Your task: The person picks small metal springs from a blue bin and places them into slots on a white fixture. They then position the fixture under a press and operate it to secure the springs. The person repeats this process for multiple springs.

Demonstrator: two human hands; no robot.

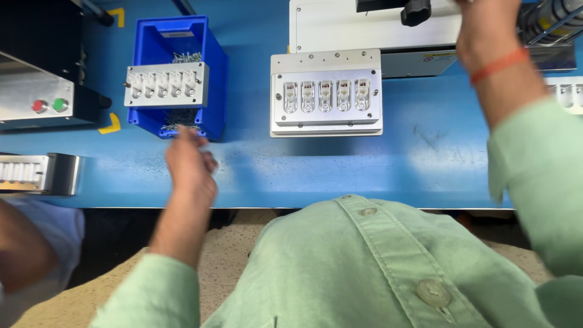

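Observation:
My left hand (189, 163) hovers over the blue table (340, 164) just in front of a blue bin (214, 61); it is blurred, its fingers loosely curled, and whether it holds anything cannot be made out. A white fixture (166, 84) with several slots rests across the bin, over small metal parts. My right hand (486, 27) is raised at the top right, near a black knob (415, 11) on a white machine (364, 27); its fingers are cut off by the frame edge. A metal fixture plate (327, 121) with several seated parts lies at the centre.
A grey box with a red and a green button (37, 97) stands at the far left. Below it lies a metal tray (57, 174). Another person's arm (24, 249) shows at the lower left. A second white fixture (568, 94) sits at the right edge.

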